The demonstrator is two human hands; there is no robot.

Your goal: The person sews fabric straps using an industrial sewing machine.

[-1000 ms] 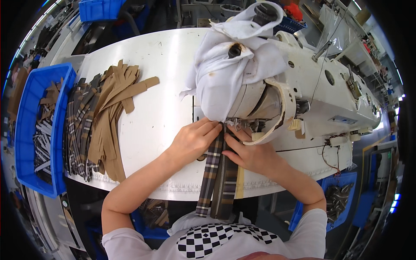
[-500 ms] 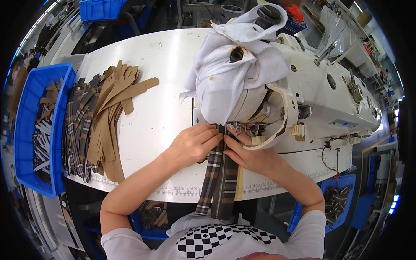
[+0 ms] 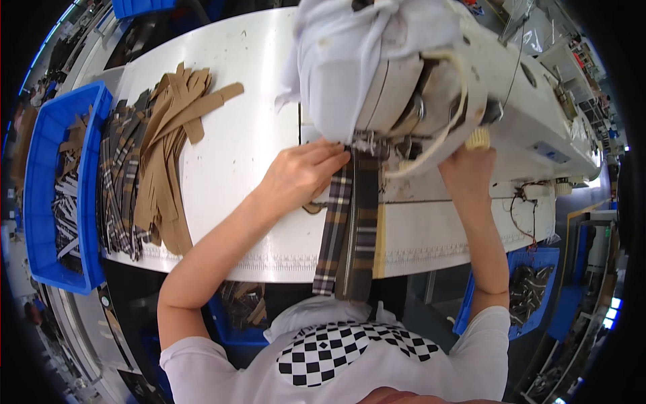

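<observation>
White surface fills the middle, edges bent by the lens. Sewing machine runs along its right half, head end wrapped in a white cloth, cream strap looped round the head. Blue bin at far left edge of the surface, holding strips of fabric. Just beside it, on the surface, a pile of tan strips fanned out over a pile of plaid strips; the two piles overlap. Second blue bin lower right, below the surface, dark scraps inside.

Plaid strip lies on the surface in front of the person, top end under the machine head at the needle area, lower end hanging off the near edge toward the person's chest. It looks like two strips side by side, lighter plaid left, darker right; a pale yellow band shows along its right side.

Left hand flat on the surface, fingers together and stretched, fingertips pressing the top left of the plaid strip right below the machine head. Not gripping, just pressing down.

Right hand is up at the right of the machine head, well apart from the left hand, fingers hidden behind the head near a small ribbed cream knob; cannot tell if it grips anything.
</observation>
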